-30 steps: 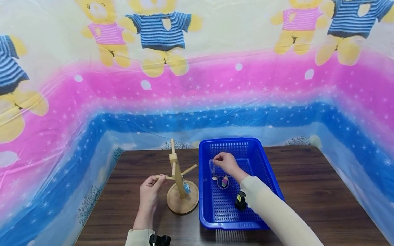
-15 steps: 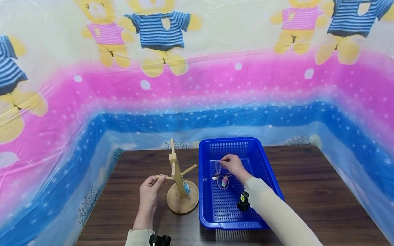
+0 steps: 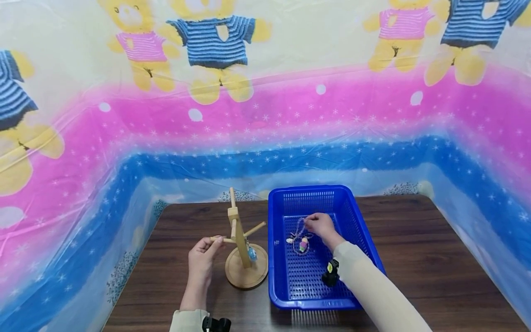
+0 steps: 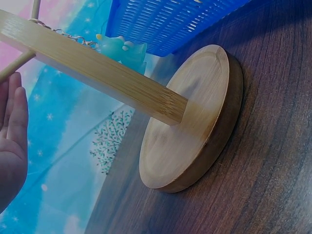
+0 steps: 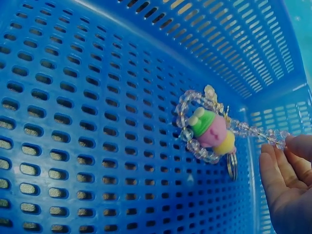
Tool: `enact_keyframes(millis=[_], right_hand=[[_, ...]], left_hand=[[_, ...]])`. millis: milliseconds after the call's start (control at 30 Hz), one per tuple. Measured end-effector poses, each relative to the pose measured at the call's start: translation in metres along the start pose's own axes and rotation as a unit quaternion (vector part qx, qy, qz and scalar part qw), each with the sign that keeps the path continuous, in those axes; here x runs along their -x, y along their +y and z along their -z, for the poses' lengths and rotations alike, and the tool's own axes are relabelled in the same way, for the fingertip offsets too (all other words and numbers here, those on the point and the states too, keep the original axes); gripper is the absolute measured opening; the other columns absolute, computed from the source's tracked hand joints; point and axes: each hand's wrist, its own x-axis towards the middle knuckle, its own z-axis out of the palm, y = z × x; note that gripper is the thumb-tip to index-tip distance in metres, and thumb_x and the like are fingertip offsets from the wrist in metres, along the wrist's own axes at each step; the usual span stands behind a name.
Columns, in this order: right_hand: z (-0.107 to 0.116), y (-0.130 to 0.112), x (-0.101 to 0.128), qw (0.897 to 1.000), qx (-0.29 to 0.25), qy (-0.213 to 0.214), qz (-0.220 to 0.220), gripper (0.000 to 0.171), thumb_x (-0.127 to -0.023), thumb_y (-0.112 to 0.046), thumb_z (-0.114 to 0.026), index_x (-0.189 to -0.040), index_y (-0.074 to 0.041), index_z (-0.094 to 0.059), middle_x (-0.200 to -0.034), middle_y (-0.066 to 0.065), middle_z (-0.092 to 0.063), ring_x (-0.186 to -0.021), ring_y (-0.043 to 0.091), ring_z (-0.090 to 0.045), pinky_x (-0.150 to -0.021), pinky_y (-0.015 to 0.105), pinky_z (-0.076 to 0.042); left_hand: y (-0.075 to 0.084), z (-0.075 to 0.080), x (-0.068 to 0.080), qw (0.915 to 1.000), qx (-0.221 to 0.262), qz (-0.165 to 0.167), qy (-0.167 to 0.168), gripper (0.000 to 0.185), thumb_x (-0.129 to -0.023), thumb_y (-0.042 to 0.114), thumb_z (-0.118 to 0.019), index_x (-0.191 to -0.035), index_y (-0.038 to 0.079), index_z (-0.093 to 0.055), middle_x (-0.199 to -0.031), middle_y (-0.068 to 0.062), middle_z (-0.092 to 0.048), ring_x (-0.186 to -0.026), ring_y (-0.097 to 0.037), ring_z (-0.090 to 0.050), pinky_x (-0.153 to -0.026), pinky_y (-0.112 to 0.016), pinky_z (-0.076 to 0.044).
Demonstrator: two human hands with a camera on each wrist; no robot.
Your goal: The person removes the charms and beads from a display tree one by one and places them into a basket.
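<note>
My left hand [image 3: 200,263] pinches the end of a peg on a wooden peg stand [image 3: 242,249] with a round base. From the stand a teal figure charm [image 4: 124,52] hangs on a metal chain. Over the blue basket, my right hand [image 3: 321,225] pinches one end of a clear bead strand [image 5: 258,132] between thumb and fingers. The rest of the beads lie in a loop on the basket floor. Within that loop rests a small figure charm [image 5: 212,127] in green, pink and yellow, with metal rings beside it. A pale flower-like charm [image 5: 210,92] lies by the beads.
The blue perforated basket [image 3: 273,281] stands right of the wooden stand, its walls around my right hand. Both are on a dark wood-grain table [image 3: 431,272]. A printed cloth [image 3: 265,161] with bears rises behind the table and along its sides.
My right hand has shifted to the right and slightly nearer, drawing the pinched end of the bead strand along. My left hand has stayed on the peg.
</note>
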Motion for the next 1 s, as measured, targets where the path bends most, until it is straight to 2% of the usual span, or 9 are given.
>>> enact_keyframes(millis=[300,533,733,1000], right_hand=[[0.005,0.010,0.000,1.000,-0.004,0.023,-0.020,0.019,-0.096,0.000,-0.060,-0.106,0.014,-0.069,-0.099,0.024,-0.075,-0.081,0.016,-0.073,-0.086,0.038,-0.066],[0.008,0.016,-0.002,0.999,0.017,0.026,-0.036,0.019,-0.097,-0.004,-0.062,-0.107,0.011,-0.071,-0.104,0.025,-0.075,-0.083,0.018,-0.073,-0.081,0.036,-0.066],[0.008,0.020,-0.005,0.998,0.036,0.033,-0.049,0.019,-0.096,-0.004,-0.063,-0.107,0.010,-0.071,-0.098,0.021,-0.076,-0.075,0.013,-0.069,-0.077,0.031,-0.066],[0.012,0.024,-0.003,0.998,0.034,0.033,-0.049,0.020,-0.092,-0.001,-0.063,-0.104,0.013,-0.072,-0.084,0.016,-0.075,-0.068,0.010,-0.065,-0.072,0.030,-0.066]], left_hand=[[0.000,0.000,-0.001,1.0000,0.005,-0.002,0.001,0.035,-0.095,-0.011,-0.062,-0.070,0.014,-0.064,-0.080,0.011,-0.076,-0.077,-0.002,-0.074,-0.073,-0.015,-0.063],[0.000,0.000,0.000,1.0000,0.004,0.001,0.000,0.035,-0.095,-0.011,-0.062,-0.070,0.014,-0.065,-0.080,0.011,-0.076,-0.076,-0.001,-0.073,-0.073,-0.014,-0.062],[0.001,0.001,0.000,1.0000,0.001,0.004,-0.001,0.035,-0.095,-0.010,-0.062,-0.070,0.014,-0.064,-0.080,0.012,-0.076,-0.076,0.000,-0.073,-0.073,-0.014,-0.062],[-0.001,0.002,0.000,1.0000,-0.002,0.001,-0.003,0.035,-0.095,-0.009,-0.063,-0.070,0.015,-0.064,-0.081,0.011,-0.076,-0.076,0.000,-0.073,-0.073,-0.015,-0.063]])
